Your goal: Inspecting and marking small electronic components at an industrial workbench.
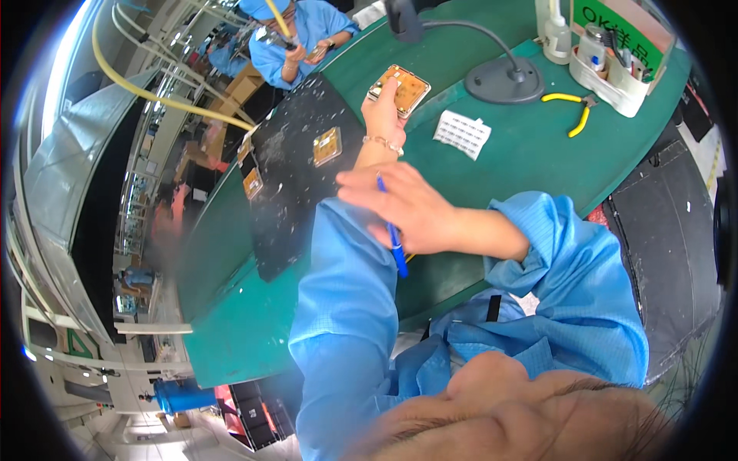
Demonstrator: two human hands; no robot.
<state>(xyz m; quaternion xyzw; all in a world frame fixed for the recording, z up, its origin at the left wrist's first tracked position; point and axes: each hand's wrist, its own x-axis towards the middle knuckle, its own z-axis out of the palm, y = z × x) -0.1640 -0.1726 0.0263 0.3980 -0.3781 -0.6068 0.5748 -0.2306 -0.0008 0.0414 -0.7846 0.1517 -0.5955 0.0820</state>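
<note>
My left hand (382,115) reaches out over the far part of the bench. It grips an orange-brown circuit board (413,90) with metal parts, the thumb lying across its top. A beaded bracelet (382,144) circles that wrist. Closer to me, my right hand (411,203) has a slim blue pen (396,247) between its fingers, slanting down past the palm. In this view the fingers overlap my left forearm; whether they touch it I cannot tell. Another board (327,146) lies on the black mat (296,200), with one more board (253,184) at its left edge.
Right of the left hand lies a small white label sheet (462,134). Yellow-handled cutters (580,106) rest beyond it, near a grey stand base (503,79) and a white holder (615,94) with bottles. A co-worker (296,38) in blue sits across the green bench (231,330).
</note>
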